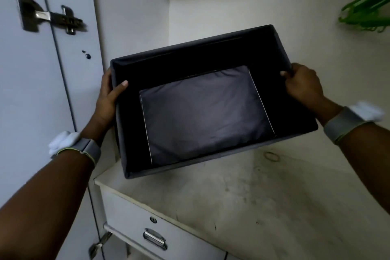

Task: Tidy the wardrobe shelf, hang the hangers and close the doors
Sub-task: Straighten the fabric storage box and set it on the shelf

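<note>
Wardrobe shelf [263, 200] spreads pale and scuffed beneath both forearms, which reach forward and up from the lower corners, each wrist wrapped in a grey band. Between the two hands hangs a dark fabric storage box [211, 63], rectangular and open-topped, tilted so that its mouth faces the viewer; its lower edge lies close over the shelf, though whether it touches there cannot be told. The left hand [107, 97] grasps the box's left wall, thumb hooked over the rim onto the inside, the fingers out of sight behind the wall. The right hand [301, 84] grips the right rim, fingers curled over the edge. Inside the box, between the hands, a creased grey floor panel [202, 116] shows soft cloth with a thin pale outline. Left of the left hand stands an open white wardrobe door [25, 91] with a metal hinge [50, 17]. Above and beyond the right hand, green plastic hangers [367, 10] cluster together. Below the left forearm sits a white drawer [130, 224] with a chrome handle [155, 238]. Below the right hand a small rubber band [272, 156] lies on the shelf.
</note>
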